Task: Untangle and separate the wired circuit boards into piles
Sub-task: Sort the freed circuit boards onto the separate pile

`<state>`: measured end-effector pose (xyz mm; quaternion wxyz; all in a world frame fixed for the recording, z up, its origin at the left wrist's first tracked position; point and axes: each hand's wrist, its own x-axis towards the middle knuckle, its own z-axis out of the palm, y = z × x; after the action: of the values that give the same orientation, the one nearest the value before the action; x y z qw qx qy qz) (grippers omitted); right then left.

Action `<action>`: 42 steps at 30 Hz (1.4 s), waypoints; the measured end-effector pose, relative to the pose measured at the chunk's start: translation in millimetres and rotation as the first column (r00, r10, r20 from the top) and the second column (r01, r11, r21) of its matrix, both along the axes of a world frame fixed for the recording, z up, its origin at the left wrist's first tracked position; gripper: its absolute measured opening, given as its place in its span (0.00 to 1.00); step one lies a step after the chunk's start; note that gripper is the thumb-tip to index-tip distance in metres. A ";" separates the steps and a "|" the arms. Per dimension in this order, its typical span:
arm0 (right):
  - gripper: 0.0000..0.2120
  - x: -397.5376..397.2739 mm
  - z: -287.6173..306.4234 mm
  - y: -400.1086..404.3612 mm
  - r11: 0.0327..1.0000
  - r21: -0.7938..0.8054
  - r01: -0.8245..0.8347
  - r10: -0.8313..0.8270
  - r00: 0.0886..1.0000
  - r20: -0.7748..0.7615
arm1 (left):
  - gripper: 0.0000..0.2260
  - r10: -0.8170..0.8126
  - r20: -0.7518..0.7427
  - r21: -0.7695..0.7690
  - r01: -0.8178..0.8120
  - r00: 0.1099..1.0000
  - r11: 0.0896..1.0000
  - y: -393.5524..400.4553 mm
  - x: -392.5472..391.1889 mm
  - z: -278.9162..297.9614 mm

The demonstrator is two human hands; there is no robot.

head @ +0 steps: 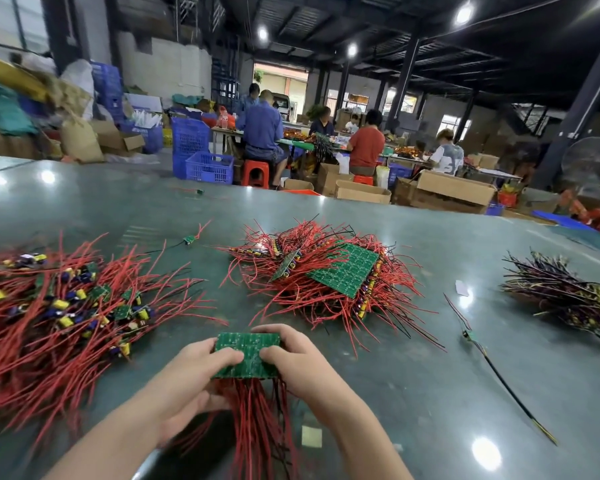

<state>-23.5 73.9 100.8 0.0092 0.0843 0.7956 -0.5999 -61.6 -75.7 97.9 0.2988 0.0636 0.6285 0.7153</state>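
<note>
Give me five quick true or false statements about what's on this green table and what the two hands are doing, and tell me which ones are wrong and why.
1. Both hands hold one green panel of circuit boards. True: the left hand and right hand grip the held panel from either side.
2. The wires hanging under that panel are mostly blue. False: the hanging wires are mostly red, with a few black.
3. A larger green panel lies on the middle pile. True: the larger panel sits atop the middle pile.
4. The right-hand pile is mainly bright red. False: the right-hand pile is dark wires.
5. The left pile holds single boards with yellow parts. True.
</note>
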 end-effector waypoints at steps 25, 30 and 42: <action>0.16 2.9 -9.7 -22.0 0.973 0.219 0.071 -0.009 0.962 -0.273 | 0.07 0.408 -0.236 0.090 -0.398 0.882 0.913 5.1 21.9 -16.3; 0.15 3.0 -10.4 -25.3 0.963 0.248 0.109 -0.038 0.961 -0.275 | 0.08 0.445 -0.280 0.076 -0.443 0.850 0.893 6.9 21.0 -20.1; 0.14 1.0 -5.0 -19.6 0.969 0.202 0.145 -0.111 0.979 -0.169 | 0.07 0.372 -0.274 0.007 -0.385 0.887 0.923 7.4 15.2 -18.0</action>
<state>-22.5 54.3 95.8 -0.1012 0.0888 0.8465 -0.5151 -46.4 -68.3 79.9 0.0666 0.0294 0.6802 0.7294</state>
